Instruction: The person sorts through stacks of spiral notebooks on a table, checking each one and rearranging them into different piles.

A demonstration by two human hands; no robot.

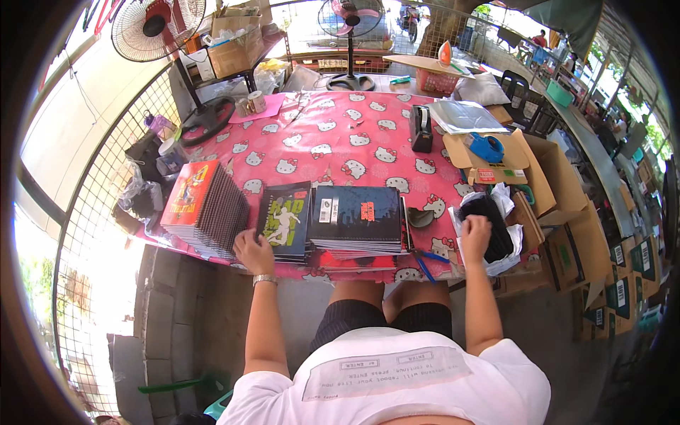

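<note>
My left hand rests at the near left corner of a stack of dark notebooks with a green and white cover, its fingers slightly apart. On its other side stands a tall stack of spiral-bound notebooks with orange covers. My right hand is over a pile of black material lying on crumpled white paper. Its fingers are curled together, and what they hold, if anything, is hidden. Between my hands lies a stack of dark blue notebooks, with red covers showing beneath at the table edge.
A pink patterned cloth covers the table. Blue pens and a dark green dish lie near my right hand. A tape dispenser, a blue tape gun and open cardboard boxes stand right. Fans stand behind.
</note>
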